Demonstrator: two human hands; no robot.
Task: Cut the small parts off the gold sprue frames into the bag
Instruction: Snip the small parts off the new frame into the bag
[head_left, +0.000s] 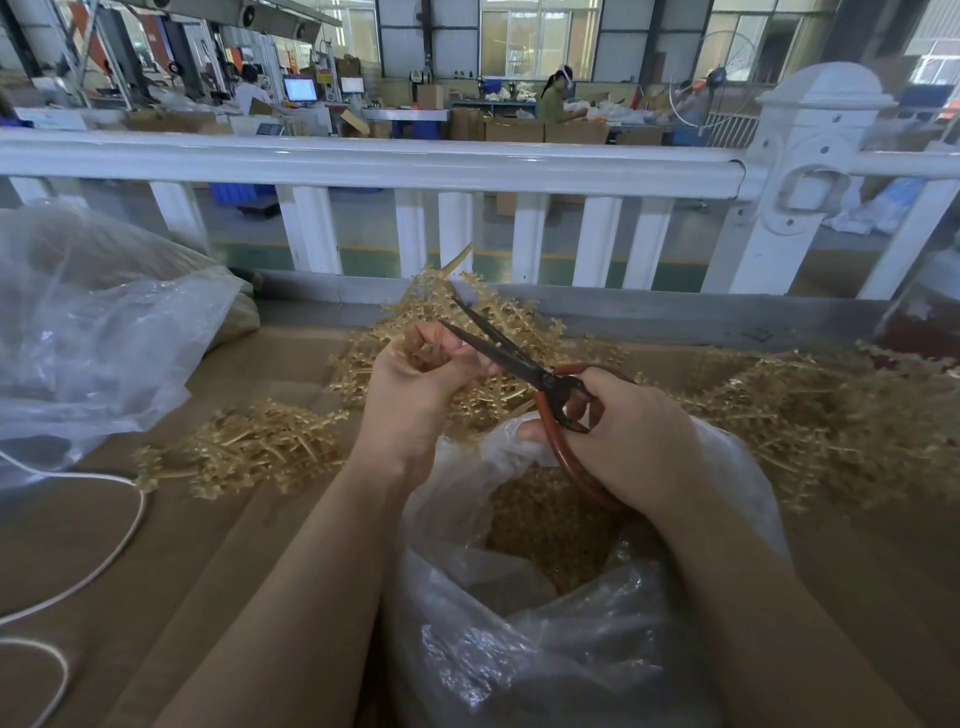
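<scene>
While the left hand (415, 374) pinches a gold sprue frame (441, 291) in curled fingers, the right hand (623, 436) grips open scissors (498, 345); at six o'clock, the clear bag (519, 649) holds cut gold parts (545, 514).

No legible text, label, brand, number or sign appears; the lit monitor (300, 89) in the background is too small to read.
</scene>
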